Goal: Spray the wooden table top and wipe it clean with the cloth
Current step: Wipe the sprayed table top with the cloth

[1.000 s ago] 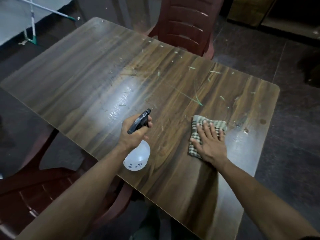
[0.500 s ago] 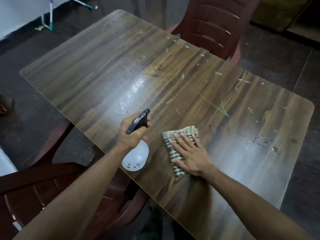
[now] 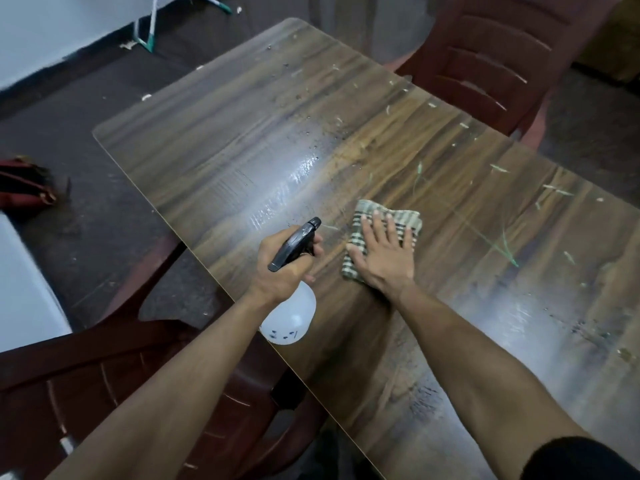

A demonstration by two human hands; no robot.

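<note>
The wooden table top (image 3: 263,140) runs from upper left to lower right, with a wet shiny patch in the middle and green scraps and specks toward the right. My left hand (image 3: 284,265) grips a white spray bottle (image 3: 291,320) by its black trigger head, held just above the table's near edge. Right of it, my right hand (image 3: 384,254) presses flat, fingers straight, on a folded checked cloth (image 3: 360,220) lying on the wood.
A dark red plastic chair (image 3: 491,57) stands behind the table's far side, and another chair (image 3: 104,382) is at the near left. A red bag (image 3: 24,188) lies on the dark floor at left. A white surface (image 3: 20,292) is at the left edge.
My right hand has slid the cloth leftward across the table and then forward a little, ending close beside the bottle. My left hand keeps holding the bottle in the same pose.
</note>
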